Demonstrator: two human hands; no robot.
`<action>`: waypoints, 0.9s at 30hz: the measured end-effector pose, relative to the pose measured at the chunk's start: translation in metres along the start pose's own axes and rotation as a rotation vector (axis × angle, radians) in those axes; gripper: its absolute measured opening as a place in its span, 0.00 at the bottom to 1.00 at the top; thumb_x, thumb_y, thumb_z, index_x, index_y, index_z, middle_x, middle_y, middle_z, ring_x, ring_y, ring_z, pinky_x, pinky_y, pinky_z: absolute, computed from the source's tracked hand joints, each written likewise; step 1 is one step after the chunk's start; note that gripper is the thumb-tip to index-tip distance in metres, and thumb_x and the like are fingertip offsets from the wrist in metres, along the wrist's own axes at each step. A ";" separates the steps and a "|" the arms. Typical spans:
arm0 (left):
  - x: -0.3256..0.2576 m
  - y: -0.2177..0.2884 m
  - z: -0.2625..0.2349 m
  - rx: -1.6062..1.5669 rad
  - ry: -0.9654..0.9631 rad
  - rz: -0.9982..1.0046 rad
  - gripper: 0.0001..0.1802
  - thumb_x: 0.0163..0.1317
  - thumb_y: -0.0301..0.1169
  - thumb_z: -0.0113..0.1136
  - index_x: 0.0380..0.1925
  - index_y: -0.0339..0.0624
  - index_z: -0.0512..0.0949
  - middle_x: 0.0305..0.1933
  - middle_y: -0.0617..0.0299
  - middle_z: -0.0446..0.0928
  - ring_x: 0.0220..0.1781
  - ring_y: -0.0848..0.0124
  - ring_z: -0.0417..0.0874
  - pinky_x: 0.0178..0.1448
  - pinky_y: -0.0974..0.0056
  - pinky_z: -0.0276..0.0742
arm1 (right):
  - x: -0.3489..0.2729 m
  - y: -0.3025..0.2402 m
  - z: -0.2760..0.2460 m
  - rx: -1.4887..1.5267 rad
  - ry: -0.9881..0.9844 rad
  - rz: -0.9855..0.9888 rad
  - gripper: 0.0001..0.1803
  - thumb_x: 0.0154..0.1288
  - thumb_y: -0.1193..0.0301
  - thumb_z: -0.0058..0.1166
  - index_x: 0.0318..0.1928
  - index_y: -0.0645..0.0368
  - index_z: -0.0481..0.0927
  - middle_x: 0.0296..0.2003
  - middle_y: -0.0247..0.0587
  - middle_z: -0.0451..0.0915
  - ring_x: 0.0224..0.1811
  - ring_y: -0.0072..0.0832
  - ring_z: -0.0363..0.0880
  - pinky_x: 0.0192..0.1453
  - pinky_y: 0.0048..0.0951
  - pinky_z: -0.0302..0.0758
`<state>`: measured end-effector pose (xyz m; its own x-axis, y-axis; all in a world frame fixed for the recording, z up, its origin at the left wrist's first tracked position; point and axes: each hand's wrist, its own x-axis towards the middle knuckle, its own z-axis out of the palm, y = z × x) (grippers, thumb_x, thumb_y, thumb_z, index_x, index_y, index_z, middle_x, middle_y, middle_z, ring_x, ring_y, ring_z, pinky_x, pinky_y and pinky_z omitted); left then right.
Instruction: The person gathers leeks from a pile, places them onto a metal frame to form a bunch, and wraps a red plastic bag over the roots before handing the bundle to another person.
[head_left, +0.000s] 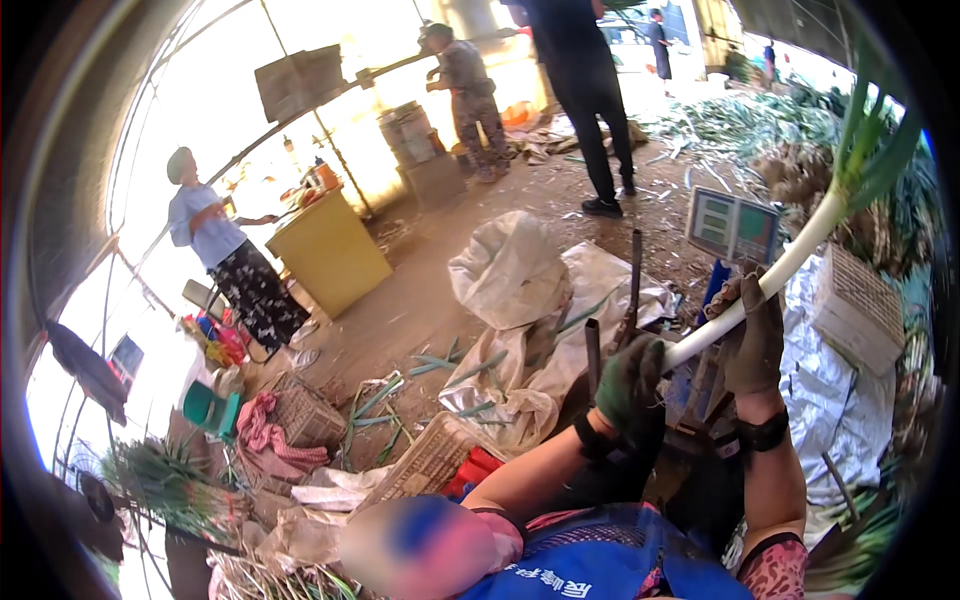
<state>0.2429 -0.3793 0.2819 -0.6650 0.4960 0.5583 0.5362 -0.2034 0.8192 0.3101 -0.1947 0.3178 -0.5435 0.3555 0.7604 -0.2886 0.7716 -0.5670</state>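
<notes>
In the head view, the leek [800, 250] is held up in front of the person, between the two gloved hands and on the right side of the picture. Its shaft is long, slender, smooth and white, with a slight curve. Toward the top the white turns pale yellow-green at a thicker neck, where several broad green leaves split apart and fan out; their tips blur near the dark rim.

The long axis runs on a slant, from the white lower end at lower left to the leaves at upper right. The leafy end points up and away from the person's body, the white end down toward the left hand.

The left hand [630, 385], in a greenish glove, has its fingers closed on the lower end, which they partly hide. The right hand [755, 340], in a dark brownish glove, has its fingers clamped around the white shaft farther up.

Just beyond the right hand stands a display panel [732, 225]; a woven crate [858, 305] and silvery sheeting [835, 400] lie to its right. A pale sack [510, 270] sits beyond the left hand.
</notes>
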 end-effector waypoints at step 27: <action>-0.023 -0.059 0.082 -0.213 -0.604 -0.150 0.33 0.65 0.33 0.62 0.66 0.34 0.62 0.54 0.51 0.75 0.53 0.62 0.79 0.58 0.59 0.77 | -0.197 0.049 -0.073 -0.443 -0.120 0.092 0.06 0.66 0.67 0.48 0.38 0.52 0.77 0.25 0.41 0.78 0.26 0.38 0.80 0.28 0.38 0.75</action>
<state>0.2692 -0.3093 0.2096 -0.2829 0.9058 0.3153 0.3045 -0.2269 0.9251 0.4609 -0.1881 0.1631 -0.6456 0.3902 0.6565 0.1157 0.8997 -0.4209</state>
